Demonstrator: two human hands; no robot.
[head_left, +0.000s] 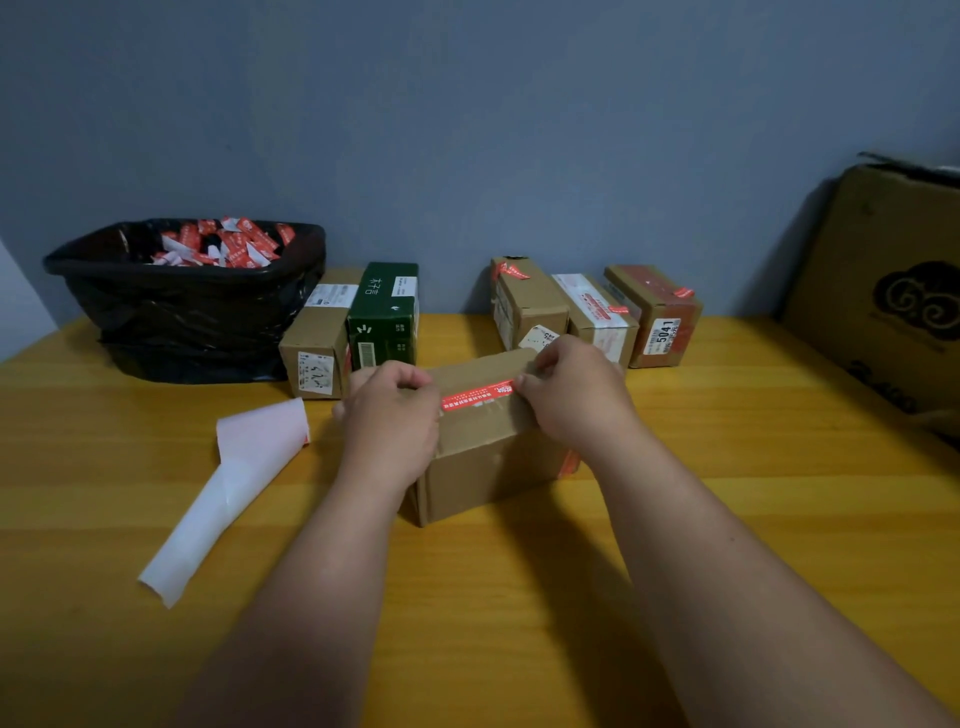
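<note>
A brown cardboard box (488, 467) sits on the yellow surface (727, 519), front and centre, with a red strip (475, 396) lying across its top. The left hand (392, 415) has its fingers curled tight, pinching the strip's left end at the box top. The right hand (571, 395) pinches the strip's right end between thumb and curled fingers.

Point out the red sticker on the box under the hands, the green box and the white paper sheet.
red sticker (475, 397): head view, middle of its printed strip.
green box (382, 291): head view, on its top face.
white paper sheet (223, 499): head view, on its flat middle part.
</note>
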